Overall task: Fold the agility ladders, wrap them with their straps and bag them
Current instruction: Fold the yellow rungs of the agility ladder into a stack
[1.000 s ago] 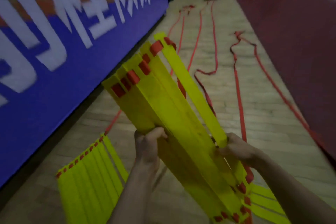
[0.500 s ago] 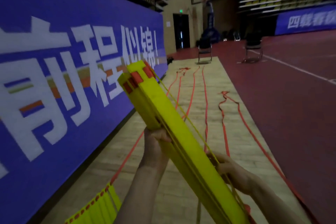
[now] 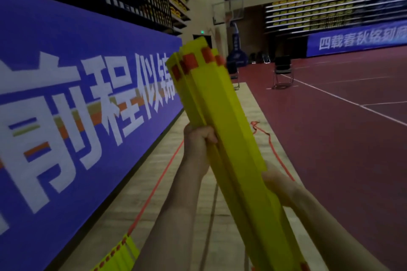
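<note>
A stack of yellow agility-ladder rungs (image 3: 222,121) with orange strap tabs at the top end stands tilted upward in front of me. My left hand (image 3: 199,145) grips its left edge, fingers curled round the rungs. My right hand (image 3: 278,185) holds the stack from behind on the right, mostly hidden by it. A second gathered stack of yellow rungs (image 3: 120,256) lies on the floor at the lower left. Orange straps (image 3: 154,189) trail from it along the wooden floor.
A long blue banner wall (image 3: 77,105) runs along the left. More orange strap (image 3: 271,145) lies on the wood strip at the right of the stack. Two chairs (image 3: 283,71) stand on the red court floor ahead. Bleachers rise at the back.
The fanned rungs have been pressed together into one stack and raised more upright. The view has tilted up from the floor toward the hall.
</note>
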Motion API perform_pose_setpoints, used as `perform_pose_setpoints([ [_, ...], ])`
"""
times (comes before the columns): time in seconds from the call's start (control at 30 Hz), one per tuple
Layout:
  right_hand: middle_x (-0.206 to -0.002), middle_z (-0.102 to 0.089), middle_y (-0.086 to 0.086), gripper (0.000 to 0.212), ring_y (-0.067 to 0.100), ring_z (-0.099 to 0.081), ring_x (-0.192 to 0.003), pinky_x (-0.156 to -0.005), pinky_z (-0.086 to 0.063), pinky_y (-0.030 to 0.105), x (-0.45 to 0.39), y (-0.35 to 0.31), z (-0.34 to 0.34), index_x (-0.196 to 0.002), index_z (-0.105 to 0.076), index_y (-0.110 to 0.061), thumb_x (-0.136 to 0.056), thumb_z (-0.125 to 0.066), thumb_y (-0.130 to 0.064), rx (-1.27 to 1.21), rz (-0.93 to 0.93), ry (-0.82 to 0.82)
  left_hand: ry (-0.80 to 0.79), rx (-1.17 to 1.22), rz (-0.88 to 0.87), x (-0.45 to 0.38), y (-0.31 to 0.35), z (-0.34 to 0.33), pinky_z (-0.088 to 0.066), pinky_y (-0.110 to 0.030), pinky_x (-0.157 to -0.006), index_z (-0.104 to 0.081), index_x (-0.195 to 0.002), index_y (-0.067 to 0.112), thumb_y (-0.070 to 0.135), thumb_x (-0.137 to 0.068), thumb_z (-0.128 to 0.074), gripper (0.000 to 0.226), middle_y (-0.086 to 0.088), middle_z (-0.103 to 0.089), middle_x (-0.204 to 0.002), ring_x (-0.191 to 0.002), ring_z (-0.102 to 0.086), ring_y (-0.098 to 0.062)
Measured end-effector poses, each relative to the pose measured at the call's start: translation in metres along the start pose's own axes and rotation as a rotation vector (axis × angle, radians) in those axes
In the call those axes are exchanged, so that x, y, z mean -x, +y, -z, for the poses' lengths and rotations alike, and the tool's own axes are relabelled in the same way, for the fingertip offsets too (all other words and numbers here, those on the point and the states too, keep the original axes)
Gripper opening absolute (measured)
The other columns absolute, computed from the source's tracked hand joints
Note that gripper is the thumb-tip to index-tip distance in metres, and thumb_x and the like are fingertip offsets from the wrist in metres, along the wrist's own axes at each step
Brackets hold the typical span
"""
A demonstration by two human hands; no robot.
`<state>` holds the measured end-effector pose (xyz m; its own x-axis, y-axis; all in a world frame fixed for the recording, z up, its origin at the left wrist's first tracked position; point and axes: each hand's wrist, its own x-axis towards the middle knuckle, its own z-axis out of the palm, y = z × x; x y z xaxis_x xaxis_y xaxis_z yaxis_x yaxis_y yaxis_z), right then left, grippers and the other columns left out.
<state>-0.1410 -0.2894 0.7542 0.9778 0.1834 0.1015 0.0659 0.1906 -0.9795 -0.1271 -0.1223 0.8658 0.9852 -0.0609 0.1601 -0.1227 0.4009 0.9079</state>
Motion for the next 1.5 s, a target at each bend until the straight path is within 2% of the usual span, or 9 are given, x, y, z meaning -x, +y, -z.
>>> perform_pose_setpoints([
  [0.17, -0.115, -0.071, 0.010, 0.065, 0.029, -0.068, -0.103, -0.084, -0.057, 0.040, 0.040, -0.032, -0.008, -0.122, -0.061, -0.013, -0.059, -0.076, -0.023, 0.085, 0.114, -0.010, 0.117, -0.264, -0.224, 0.028, 0.011, -0.002, -0.044, -0.024, -0.062, -0.057, -0.059, 0.015, -0.004, -0.087, -0.055, 0.034, 0.014, -0.060, -0.047, -0.059, -0.055, -0.008],
  [0.43, -0.094, -0.070, 0.007, 0.039, 0.024, -0.068, -0.077, -0.062, -0.055, 0.035, 0.081, -0.041, -0.026, -0.119, -0.063, -0.009, -0.082, -0.073, -0.006, 0.127, 0.230, 0.461, 0.158, -0.282, -0.288, 0.066, 0.006, -0.012, -0.039, -0.019, -0.053, -0.059, -0.077, 0.021, 0.001, -0.091, -0.057, 0.024, 0.018, -0.058, -0.063, -0.050, -0.052, 0.010],
  [0.63, -0.096, -0.071, -0.001, 0.051, 0.011, -0.070, -0.076, -0.057, -0.055, 0.023, 0.119, -0.050, -0.032, -0.119, -0.061, -0.017, -0.071, -0.080, -0.017, 0.150, 0.234, 0.533, -0.029, -0.292, -0.351, 0.093, 0.006, -0.024, -0.034, -0.001, -0.054, -0.045, -0.079, 0.032, 0.011, -0.102, -0.041, 0.031, 0.017, -0.041, -0.073, -0.049, -0.046, 0.019],
  [0.77, -0.099, -0.071, -0.007, 0.054, 0.003, -0.070, -0.080, -0.060, -0.054, 0.017, 0.133, -0.052, -0.055, -0.116, -0.058, -0.027, -0.069, -0.084, -0.024, 0.239, 0.234, 0.375, -0.033, -0.167, -0.216, 0.100, 0.000, -0.038, -0.053, -0.040, -0.086, -0.061, -0.096, 0.027, 0.026, -0.097, -0.051, 0.010, -0.004, -0.068, -0.100, -0.094, -0.066, -0.019],
  [0.93, -0.098, -0.074, 0.002, 0.060, 0.017, -0.073, -0.086, -0.072, -0.061, 0.037, 0.136, -0.052, -0.068, -0.117, -0.064, -0.021, -0.066, -0.083, -0.047, 0.263, 0.295, 0.428, -0.181, -0.046, -0.002, 0.113, 0.013, -0.043, -0.051, -0.048, -0.094, -0.052, -0.132, 0.025, 0.083, -0.060, -0.022, 0.096, -0.009, -0.066, -0.119, -0.110, -0.063, -0.028],
  [1.03, -0.093, -0.075, 0.006, 0.044, 0.025, -0.073, -0.082, -0.072, -0.060, 0.049, 0.133, -0.053, -0.070, -0.112, -0.066, -0.020, -0.074, -0.076, -0.041, 0.252, 0.311, 0.491, -0.340, -0.077, -0.011, 0.116, 0.017, -0.041, -0.055, -0.049, -0.085, -0.049, -0.132, 0.023, 0.094, -0.044, -0.048, 0.113, -0.010, -0.066, -0.118, -0.102, -0.067, -0.026],
  [1.13, -0.088, -0.075, 0.010, 0.031, 0.028, -0.073, -0.078, -0.068, -0.060, 0.045, 0.133, -0.056, -0.069, -0.108, -0.068, -0.013, -0.081, -0.070, -0.029, 0.193, 0.314, 0.455, -0.322, -0.154, -0.067, 0.118, 0.019, -0.042, -0.055, -0.053, -0.084, -0.048, -0.132, 0.020, 0.058, -0.049, -0.084, 0.098, -0.005, -0.066, -0.117, -0.101, -0.067, -0.023],
  [1.33, -0.097, -0.076, 0.008, 0.046, 0.026, -0.073, -0.086, -0.069, -0.060, 0.036, 0.141, -0.059, -0.063, -0.110, -0.067, -0.017, -0.068, -0.070, -0.037, 0.051, 0.263, 0.388, -0.230, -0.179, -0.207, 0.117, 0.014, -0.045, -0.055, -0.040, -0.088, -0.067, -0.112, 0.017, 0.021, -0.073, -0.081, 0.041, -0.001, -0.073, -0.103, -0.096, -0.069, -0.016],
  [1.5, -0.091, -0.076, 0.007, 0.055, 0.022, -0.073, -0.077, -0.060, -0.058, 0.033, 0.149, -0.058, -0.043, -0.112, -0.068, -0.010, -0.065, -0.078, -0.035, 0.025, 0.245, 0.450, -0.210, -0.200, -0.247, 0.111, 0.013, -0.030, -0.052, -0.016, -0.065, -0.064, -0.084, 0.030, 0.012, -0.079, -0.076, 0.022, 0.024, -0.070, -0.073, -0.069, -0.065, 0.008],
])
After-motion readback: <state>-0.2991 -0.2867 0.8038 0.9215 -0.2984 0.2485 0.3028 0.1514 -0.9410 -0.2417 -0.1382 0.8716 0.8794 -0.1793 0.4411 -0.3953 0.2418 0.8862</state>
